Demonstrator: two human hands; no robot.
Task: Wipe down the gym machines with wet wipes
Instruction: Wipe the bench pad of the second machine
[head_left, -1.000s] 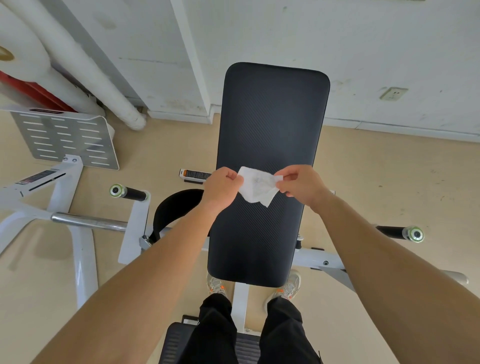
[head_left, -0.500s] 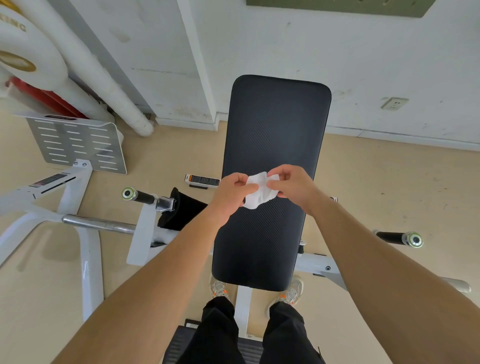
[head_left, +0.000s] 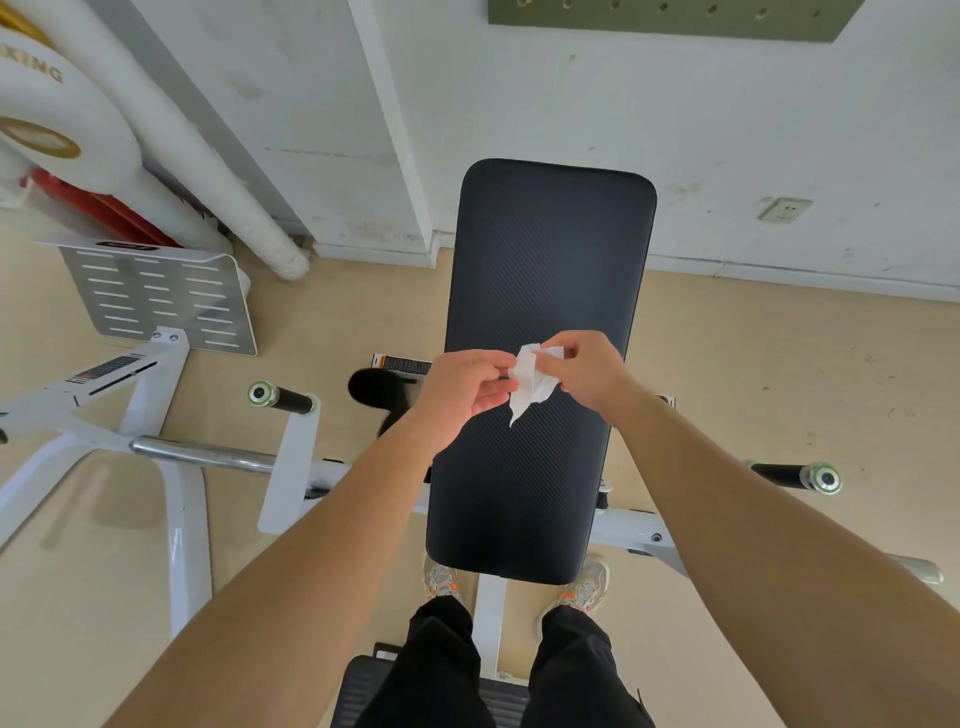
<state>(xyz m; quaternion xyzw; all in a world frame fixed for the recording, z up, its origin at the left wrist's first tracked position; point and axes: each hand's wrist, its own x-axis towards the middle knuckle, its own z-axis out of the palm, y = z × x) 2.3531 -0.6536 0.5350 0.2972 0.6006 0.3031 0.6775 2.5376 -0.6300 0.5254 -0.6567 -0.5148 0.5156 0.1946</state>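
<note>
A long black padded bench pad (head_left: 545, 270) of a white-framed gym machine stretches away from me in the middle of the view. Above its middle I hold a white wet wipe (head_left: 531, 382), folded and hanging down to a point. My right hand (head_left: 589, 371) grips the wipe's upper right part with curled fingers. My left hand (head_left: 462, 389) sits just left of the wipe, its fingertips at the wipe's left edge; whether they pinch it is unclear. The wipe is off the pad's surface.
Black grip handles stick out to the left (head_left: 283, 397) and right (head_left: 795, 475) of the pad. A white frame with a chrome bar (head_left: 202, 454) and a perforated footplate (head_left: 156, 301) stands at left. White padded pipes (head_left: 218, 171) lean at the wall. My shoes (head_left: 584, 587) straddle the post.
The wipe, spread out between both hands a second ago, is now folded together and hangs mostly from my right hand. My hands have come closer together, and my view has tilted up.
</note>
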